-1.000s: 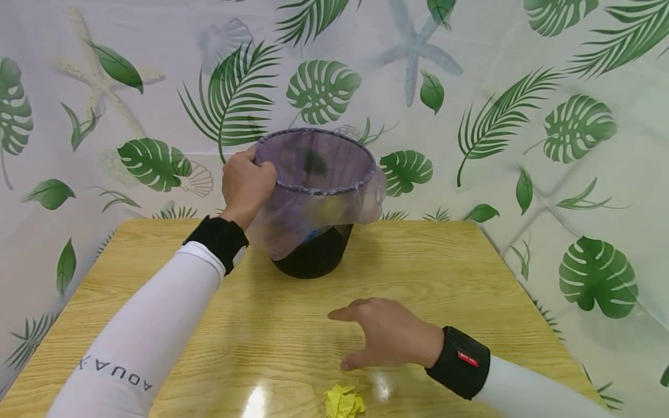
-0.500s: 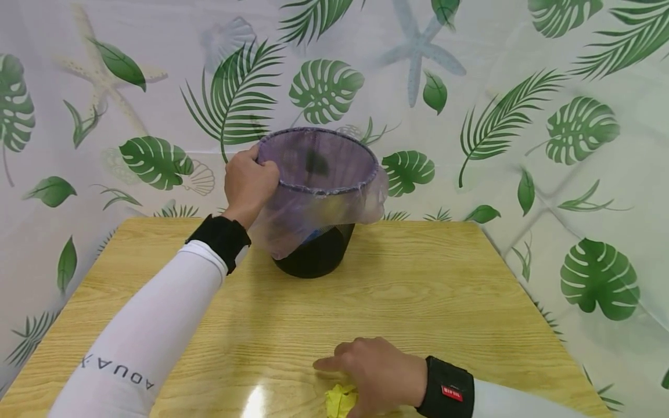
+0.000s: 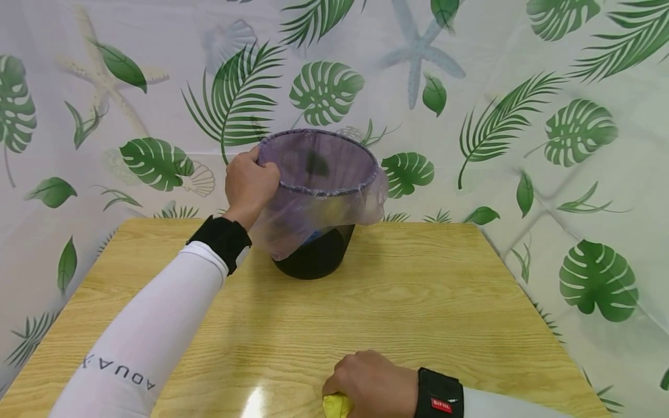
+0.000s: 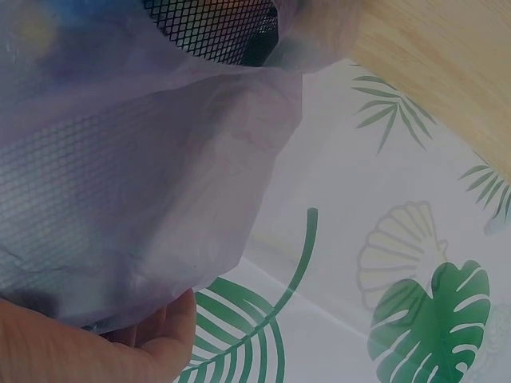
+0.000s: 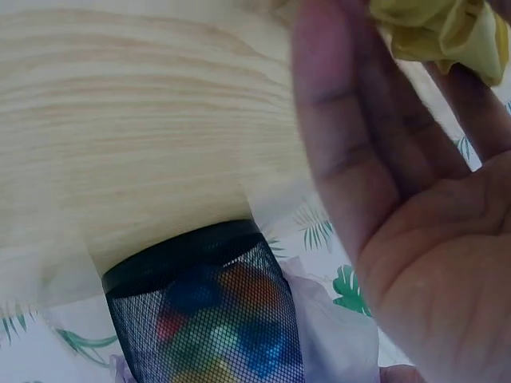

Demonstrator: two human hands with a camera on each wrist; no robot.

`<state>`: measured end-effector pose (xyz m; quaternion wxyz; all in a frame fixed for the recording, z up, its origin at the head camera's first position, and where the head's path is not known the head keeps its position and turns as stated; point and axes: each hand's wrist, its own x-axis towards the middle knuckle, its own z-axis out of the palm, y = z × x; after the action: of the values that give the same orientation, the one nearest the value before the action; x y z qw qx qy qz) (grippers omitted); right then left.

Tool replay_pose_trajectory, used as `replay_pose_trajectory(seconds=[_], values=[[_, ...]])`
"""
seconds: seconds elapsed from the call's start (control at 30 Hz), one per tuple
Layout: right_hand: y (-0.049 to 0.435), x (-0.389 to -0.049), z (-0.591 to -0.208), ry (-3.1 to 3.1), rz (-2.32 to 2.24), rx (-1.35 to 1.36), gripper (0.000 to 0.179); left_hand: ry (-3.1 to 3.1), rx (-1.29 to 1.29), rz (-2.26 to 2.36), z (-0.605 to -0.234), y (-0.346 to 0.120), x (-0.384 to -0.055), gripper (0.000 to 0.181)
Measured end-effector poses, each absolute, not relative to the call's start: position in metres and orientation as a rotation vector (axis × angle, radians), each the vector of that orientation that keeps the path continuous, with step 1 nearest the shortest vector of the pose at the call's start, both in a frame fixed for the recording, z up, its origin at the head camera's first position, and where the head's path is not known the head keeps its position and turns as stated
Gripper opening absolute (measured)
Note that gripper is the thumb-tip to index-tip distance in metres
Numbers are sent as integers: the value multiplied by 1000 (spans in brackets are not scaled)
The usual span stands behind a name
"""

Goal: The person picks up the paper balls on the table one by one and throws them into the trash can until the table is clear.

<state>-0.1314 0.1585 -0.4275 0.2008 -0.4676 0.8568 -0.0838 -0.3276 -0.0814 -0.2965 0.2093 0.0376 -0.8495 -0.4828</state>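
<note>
My left hand (image 3: 252, 184) grips the left rim of a black mesh waste bin (image 3: 313, 258), thumb inside and fingers outside. A thin purple plastic bag (image 3: 319, 212) lines the bin and hangs down over its rim. At the table's near side, my right hand (image 3: 373, 383) holds a crumpled yellow paper ball (image 3: 336, 406) between thumb and fingers; in the right wrist view the yellow paper (image 5: 447, 36) shows at the fingertips. Through the mesh in that view, several colourful crumpled pieces (image 5: 223, 327) lie inside the bin.
A wood-grain table (image 3: 418, 307) spans the view, with the bin toward its far edge. Behind and beside it hangs a pale cloth (image 3: 512, 46) printed with green leaves, starfish and shells.
My right hand has come down toward the near edge and closed its fingers on the yellow paper ball. My left hand stays on the bin's rim.
</note>
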Motion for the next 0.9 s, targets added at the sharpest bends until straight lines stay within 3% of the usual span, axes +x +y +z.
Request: replay_pose_trajectory(seconds=[0.07,0.4,0.57,0.9], values=[[158,-131,-429,2394,-257,-1344,11,-2361,100,-1340,-297,-82,-329,50],[160,-131,-427,2348,-378,-1295,14,-2351,99,-1339,-298,-82,-329,49],[160,-135,-413,2377,-434,-1207,22,-2348,95,-1349,-298,-82,-329,48],[166,-150,-383,2493,-543,-1184,20,-2347,98,-1352,-297,-81,-327,47]])
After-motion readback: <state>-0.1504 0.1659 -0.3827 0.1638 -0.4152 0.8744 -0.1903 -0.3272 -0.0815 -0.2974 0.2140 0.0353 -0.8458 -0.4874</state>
